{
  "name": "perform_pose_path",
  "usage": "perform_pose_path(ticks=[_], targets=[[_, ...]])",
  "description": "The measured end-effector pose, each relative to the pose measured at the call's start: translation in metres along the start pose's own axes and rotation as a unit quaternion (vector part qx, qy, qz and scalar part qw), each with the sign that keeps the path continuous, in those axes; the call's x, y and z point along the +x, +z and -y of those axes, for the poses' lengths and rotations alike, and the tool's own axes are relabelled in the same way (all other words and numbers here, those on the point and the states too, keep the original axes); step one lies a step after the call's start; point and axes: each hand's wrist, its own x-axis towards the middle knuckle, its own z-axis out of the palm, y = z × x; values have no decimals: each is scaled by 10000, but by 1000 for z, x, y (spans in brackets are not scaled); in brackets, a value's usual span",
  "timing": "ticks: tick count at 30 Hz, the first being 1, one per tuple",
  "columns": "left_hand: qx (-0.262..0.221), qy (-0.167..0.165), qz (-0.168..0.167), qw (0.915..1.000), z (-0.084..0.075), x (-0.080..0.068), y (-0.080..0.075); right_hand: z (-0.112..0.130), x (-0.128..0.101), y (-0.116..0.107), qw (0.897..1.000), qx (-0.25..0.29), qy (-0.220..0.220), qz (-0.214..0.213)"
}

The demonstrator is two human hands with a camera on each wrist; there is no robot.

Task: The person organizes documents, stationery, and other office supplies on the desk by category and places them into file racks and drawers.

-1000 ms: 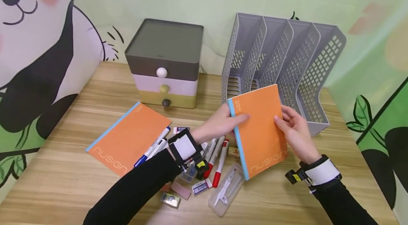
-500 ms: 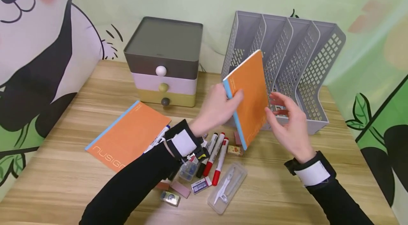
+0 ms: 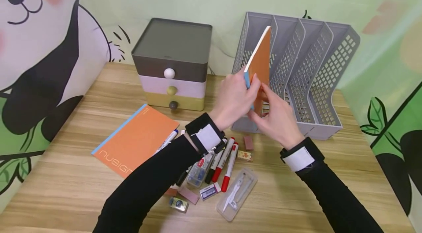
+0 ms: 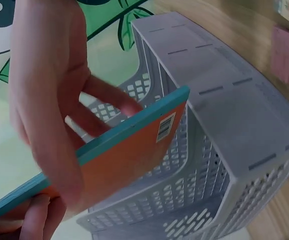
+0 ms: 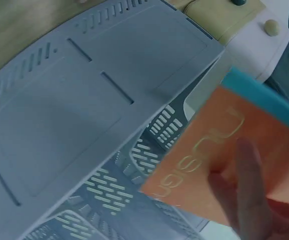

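Notebook (image 3: 262, 55) now upright above rack (image 3: 306, 79)

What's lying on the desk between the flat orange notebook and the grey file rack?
In the head view, a jumble lies between the flat notebook and file rack: red markers, a blue-capped pen, erasers, crossed by the left hand.

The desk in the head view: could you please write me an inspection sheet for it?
Surface: wooden desk.
Job's things: orange notebook held upright at the grey file rack, over its leftmost slot.
Clutter: second orange notebook, markers, erasers, clear case, three-drawer box.
Hands: left hand and right hand both grip the held notebook.
Cables: nothing seen.
Surroundings: panda mural wall.
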Motion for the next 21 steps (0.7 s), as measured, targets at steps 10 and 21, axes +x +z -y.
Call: perform_pose_path(ticks=[10, 21], targets=[[-718, -162, 547, 9958, 7, 9, 8, 6, 17, 7, 9975, -665, -178, -157], [-1204, -103, 638, 9906, 36, 4, 7, -9, 25, 3, 9960, -416, 332, -716]])
